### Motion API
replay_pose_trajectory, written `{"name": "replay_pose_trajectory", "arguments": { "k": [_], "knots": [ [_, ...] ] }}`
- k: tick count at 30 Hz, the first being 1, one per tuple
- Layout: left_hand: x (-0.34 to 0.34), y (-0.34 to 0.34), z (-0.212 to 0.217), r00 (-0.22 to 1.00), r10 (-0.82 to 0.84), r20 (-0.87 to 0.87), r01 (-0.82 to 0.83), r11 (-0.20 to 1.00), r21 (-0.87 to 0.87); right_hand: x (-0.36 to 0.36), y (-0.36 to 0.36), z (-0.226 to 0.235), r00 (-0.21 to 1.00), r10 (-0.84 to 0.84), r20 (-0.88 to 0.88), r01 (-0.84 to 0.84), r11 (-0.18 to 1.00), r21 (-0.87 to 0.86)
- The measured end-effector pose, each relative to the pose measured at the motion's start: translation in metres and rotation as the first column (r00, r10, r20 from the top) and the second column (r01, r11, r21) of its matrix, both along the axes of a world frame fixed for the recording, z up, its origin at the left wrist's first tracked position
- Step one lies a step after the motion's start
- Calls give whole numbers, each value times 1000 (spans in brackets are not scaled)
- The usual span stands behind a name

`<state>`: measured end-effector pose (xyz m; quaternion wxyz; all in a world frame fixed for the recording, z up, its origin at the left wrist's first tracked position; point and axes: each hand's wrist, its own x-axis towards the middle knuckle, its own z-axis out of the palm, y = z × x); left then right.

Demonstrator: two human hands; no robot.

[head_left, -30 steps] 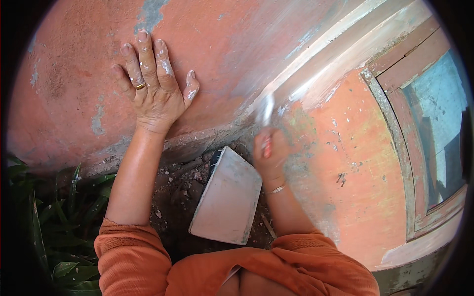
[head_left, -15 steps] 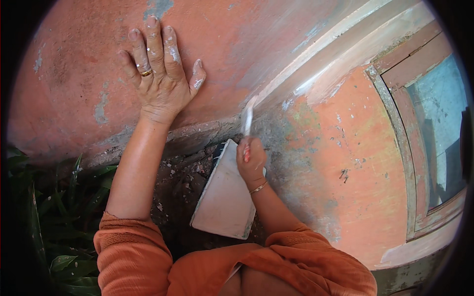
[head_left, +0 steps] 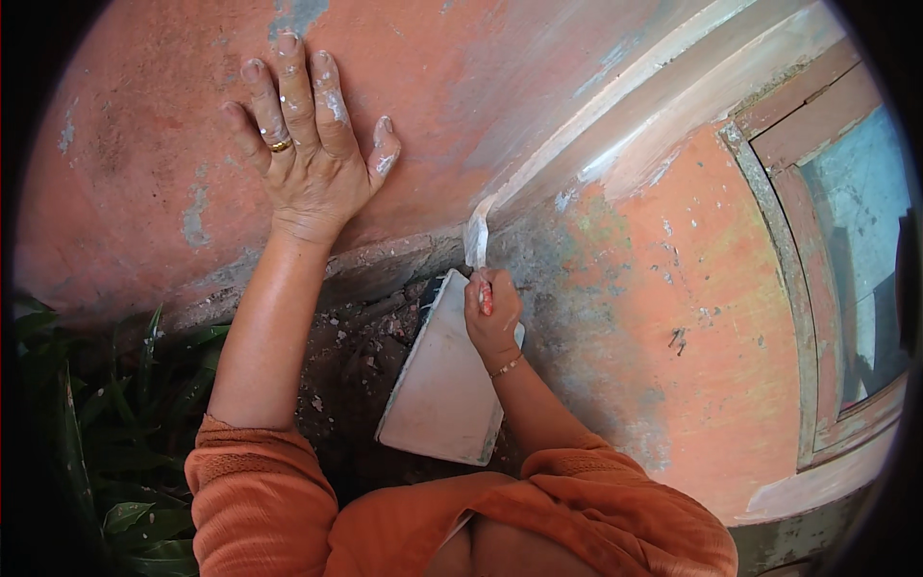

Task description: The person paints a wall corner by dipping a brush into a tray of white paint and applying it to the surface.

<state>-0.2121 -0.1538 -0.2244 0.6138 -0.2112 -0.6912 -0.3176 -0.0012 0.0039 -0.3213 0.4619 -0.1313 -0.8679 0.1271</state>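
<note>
My left hand point(head_left: 312, 144) lies flat against the orange wall point(head_left: 404, 77), fingers spread, with white paint smears on the fingers and a gold ring on one. It holds nothing. Lower and to the right, my right hand point(head_left: 493, 308) is closed around the red handle of a paintbrush point(head_left: 477, 240), whose neck and head are coated whitish. The brush points away from me, its tip touching the inner corner where the two wall faces meet. White streaks point(head_left: 615, 154) run along the wall beyond it.
Under my right wrist stands a pale, flat-sided slab or box point(head_left: 442, 385), its kind unclear. Dark soil with paint flakes point(head_left: 336, 346) lies beside it. Green leafy plants point(head_left: 125, 433) grow at the lower left. A wooden-framed window point(head_left: 803, 250) is on the right.
The brush tip has shifted slightly down and left, and the blur on the brush and right hand is gone. My left hand stays pressed in the same spot.
</note>
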Motion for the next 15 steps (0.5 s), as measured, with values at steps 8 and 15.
{"name": "replay_pose_trajectory", "arguments": {
  "k": [8,15],
  "knots": [
    [-1,-3,-3,1000,16,8,-16,1000,-2,0,3,39,996,28,80,-18,992,-128],
    [3,-3,0,1000,24,5,-25,999,27,-8,50,199,995,31,90,-18,990,-143]
  ]
}}
